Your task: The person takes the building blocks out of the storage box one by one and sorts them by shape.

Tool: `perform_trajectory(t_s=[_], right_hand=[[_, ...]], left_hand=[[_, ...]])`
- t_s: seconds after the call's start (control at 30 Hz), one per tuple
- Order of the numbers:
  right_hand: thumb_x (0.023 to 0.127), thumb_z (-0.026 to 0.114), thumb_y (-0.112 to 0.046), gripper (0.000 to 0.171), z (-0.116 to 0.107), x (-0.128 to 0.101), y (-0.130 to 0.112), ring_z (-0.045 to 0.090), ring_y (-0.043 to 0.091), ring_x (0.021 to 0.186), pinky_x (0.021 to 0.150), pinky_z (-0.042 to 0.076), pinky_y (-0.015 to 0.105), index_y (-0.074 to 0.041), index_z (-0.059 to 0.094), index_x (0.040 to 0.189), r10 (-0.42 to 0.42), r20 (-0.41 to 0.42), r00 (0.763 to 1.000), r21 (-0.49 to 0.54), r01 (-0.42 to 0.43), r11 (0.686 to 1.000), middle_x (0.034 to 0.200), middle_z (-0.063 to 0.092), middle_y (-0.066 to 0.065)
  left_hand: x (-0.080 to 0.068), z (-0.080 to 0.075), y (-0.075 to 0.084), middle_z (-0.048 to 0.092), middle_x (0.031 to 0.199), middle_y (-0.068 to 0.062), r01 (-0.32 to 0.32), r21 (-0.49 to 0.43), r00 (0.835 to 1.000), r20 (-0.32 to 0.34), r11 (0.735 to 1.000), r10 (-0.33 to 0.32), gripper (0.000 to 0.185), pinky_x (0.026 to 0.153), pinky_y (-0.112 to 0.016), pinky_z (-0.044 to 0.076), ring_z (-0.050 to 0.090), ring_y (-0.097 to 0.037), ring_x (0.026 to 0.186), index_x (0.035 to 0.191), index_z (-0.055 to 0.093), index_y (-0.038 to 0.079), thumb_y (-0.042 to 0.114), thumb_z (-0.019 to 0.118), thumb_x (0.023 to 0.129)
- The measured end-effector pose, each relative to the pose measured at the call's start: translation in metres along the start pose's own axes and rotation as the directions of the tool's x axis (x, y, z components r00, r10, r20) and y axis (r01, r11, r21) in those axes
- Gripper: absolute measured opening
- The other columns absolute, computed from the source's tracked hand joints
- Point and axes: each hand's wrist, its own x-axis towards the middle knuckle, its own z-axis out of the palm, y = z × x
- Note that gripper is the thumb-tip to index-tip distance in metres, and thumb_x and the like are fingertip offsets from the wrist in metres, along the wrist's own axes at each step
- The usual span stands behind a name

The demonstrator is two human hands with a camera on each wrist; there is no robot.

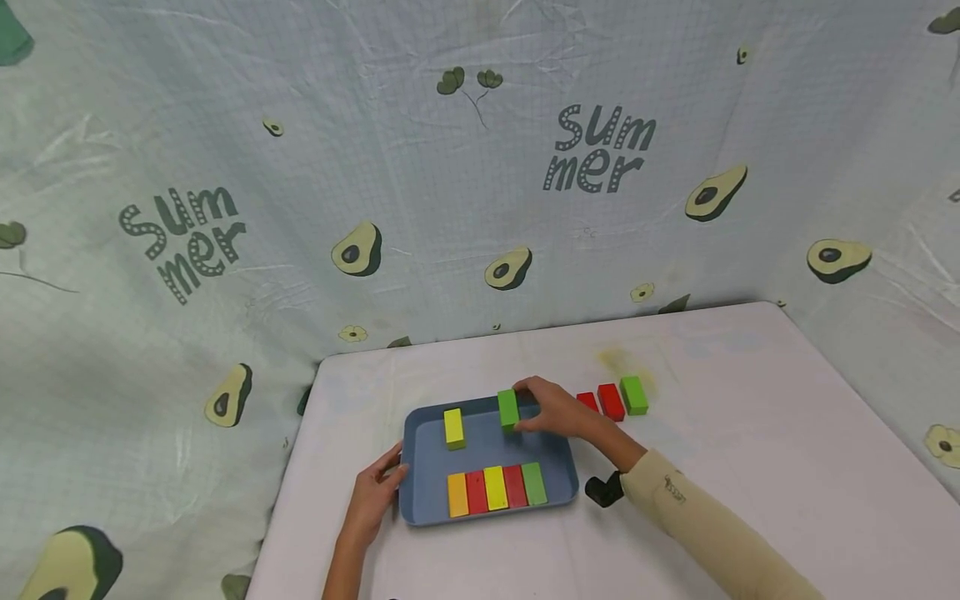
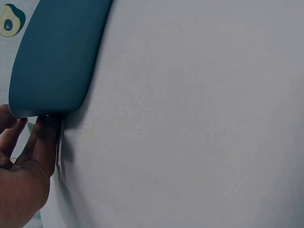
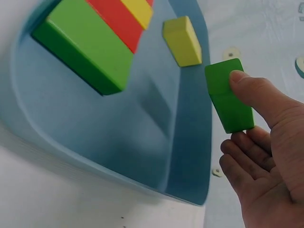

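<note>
My right hand pinches a green block between thumb and fingers. In the head view that block overlaps the far wall of a blue-grey tray; in the right wrist view it hangs above the tray floor. A yellow block stands in the tray to its left. Along the tray's near side runs a row of orange, red, yellow and green blocks, set side by side. My left hand touches the tray's left end, its fingers extended against the outer wall.
Right of the tray, two red blocks and another green block lie on the white-covered table. A small black object shows beside the right sleeve. Printed cloth hangs behind and beside the table.
</note>
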Motion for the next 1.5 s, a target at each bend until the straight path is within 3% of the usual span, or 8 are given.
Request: perform_trajectory(t_s=[0.33, 0.67, 1.1, 1.5], right_hand=[[0.077, 0.079, -0.026, 0.066, -0.012, 0.0, 0.003, 0.051, 0.023, 0.113, 0.094, 0.042, 0.038, -0.004, 0.048, 0.13, 0.032, -0.013, 0.999, -0.011, -0.032, 0.999, 0.126, 0.052, 0.008], [0.078, 0.079, -0.026, 0.067, -0.024, -0.011, 0.013, 0.049, 0.029, 0.119, 0.094, 0.041, 0.041, 0.0, 0.046, 0.131, 0.008, -0.036, 0.999, 0.079, -0.005, 0.997, 0.129, 0.051, 0.014], [0.08, 0.076, -0.032, 0.067, -0.044, -0.024, 0.033, 0.048, 0.032, 0.12, 0.097, 0.039, 0.044, -0.001, 0.046, 0.131, 0.013, -0.065, 0.998, 0.111, -0.006, 0.994, 0.128, 0.051, 0.015], [0.083, 0.074, -0.027, 0.066, -0.073, -0.033, 0.05, 0.045, 0.037, 0.121, 0.098, 0.036, 0.047, 0.003, 0.043, 0.133, 0.048, -0.093, 0.995, 0.11, -0.037, 0.993, 0.13, 0.049, 0.02]], left_hand=[[0.0, 0.0, -0.002, 0.045, 0.134, -0.023, 0.007, 0.009, 1.0, 0.004, 1.0, -0.007, 0.05, 0.082, -0.03, 0.047, 0.05, -0.031, 0.116, 0.141, 0.043, 0.006, 0.014, 0.058, 0.094], [-0.004, 0.001, -0.003, 0.047, 0.132, -0.023, 0.008, 0.013, 1.0, 0.002, 1.0, -0.008, 0.048, 0.082, -0.03, 0.047, 0.051, -0.032, 0.115, 0.14, 0.046, 0.006, 0.013, 0.058, 0.094], [-0.005, 0.002, 0.002, 0.048, 0.131, -0.023, 0.013, 0.017, 1.0, -0.001, 1.0, -0.013, 0.048, 0.078, -0.031, 0.048, 0.053, -0.03, 0.111, 0.139, 0.046, 0.005, 0.011, 0.058, 0.093], [0.0, -0.001, -0.002, 0.05, 0.129, -0.021, -0.011, 0.03, 1.0, -0.013, 0.999, 0.011, 0.048, 0.08, -0.032, 0.048, 0.053, -0.03, 0.111, 0.138, 0.048, 0.006, 0.012, 0.06, 0.092]])
